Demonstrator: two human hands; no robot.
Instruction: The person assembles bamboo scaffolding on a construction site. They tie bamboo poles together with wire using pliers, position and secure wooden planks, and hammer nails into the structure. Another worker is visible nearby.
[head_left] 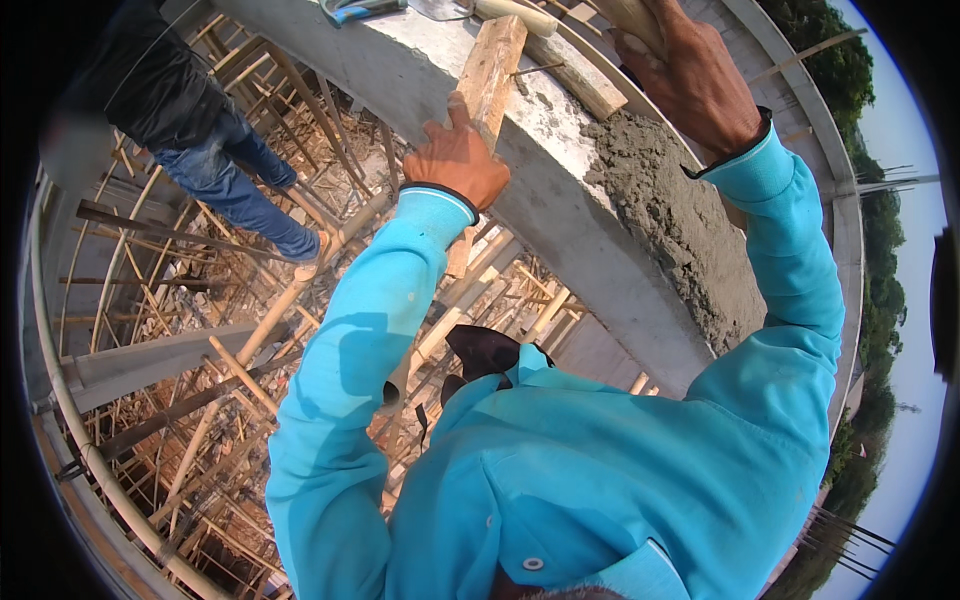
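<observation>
My left hand (455, 160) is closed round a rough wooden batten (492, 75), its index finger lying along the wood. The batten slants across the edge of a concrete beam (590, 235), and a piece of wood shows below the hand too. A nail (540, 68) sticks out from the batten's side. Higher on the right, my right hand (700, 85) grips a thick wooden stick (632, 22); its upper end runs out of view. Wet grey mortar (670, 210) lies rough along the beam's top, below the right hand.
Another wood piece (575, 75) lies on the beam beside the mortar. A blue-handled tool (360, 10) and a trowel (440, 8) rest at its far end. Bamboo scaffolding (245, 340) and rubble lie below on the left, where a person in jeans (230, 180) stands.
</observation>
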